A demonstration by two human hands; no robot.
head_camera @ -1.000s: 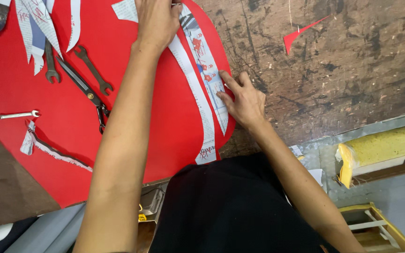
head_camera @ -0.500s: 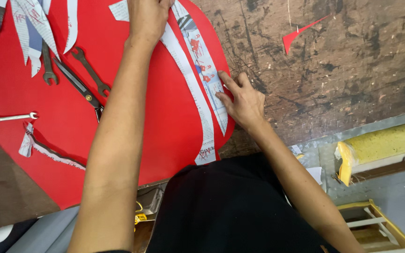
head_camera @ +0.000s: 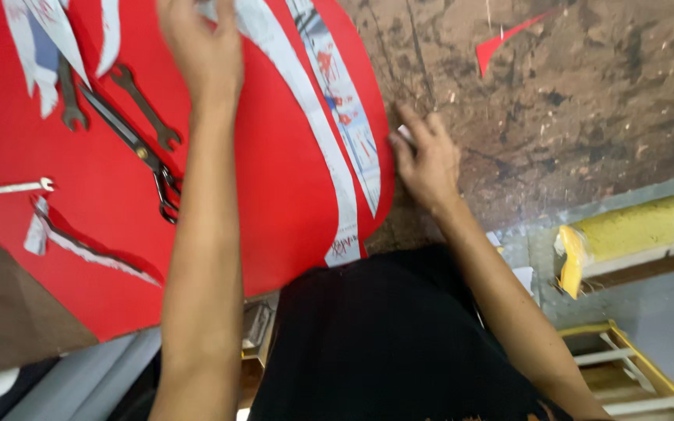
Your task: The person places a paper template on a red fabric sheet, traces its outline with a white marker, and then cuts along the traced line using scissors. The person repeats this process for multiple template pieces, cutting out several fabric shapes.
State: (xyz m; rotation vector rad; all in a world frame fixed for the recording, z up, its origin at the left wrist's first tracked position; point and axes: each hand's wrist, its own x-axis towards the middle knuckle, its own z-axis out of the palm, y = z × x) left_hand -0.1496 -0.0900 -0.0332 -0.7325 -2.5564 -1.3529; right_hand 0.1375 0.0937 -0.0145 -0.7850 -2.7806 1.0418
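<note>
Right hand [head_camera: 428, 160] beside smooth red sheet [head_camera: 274, 179]

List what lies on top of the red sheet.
On the red sheet: long paper strips, scissors, two dark spanners, a small silver spanner, a torn paper scrap. The left hand covers what is beneath it.

Scissors [head_camera: 138, 148] and wrenches [head_camera: 143, 105] crowd the left; bare worktable [head_camera: 587, 117] lies open rightward.

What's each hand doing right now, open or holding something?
Left hand: fingers press flat on a paper strip over the red sheet; grip cannot be told.
Right hand: open, fingers spread at the red sheet's edge, holding nothing visible.
</note>
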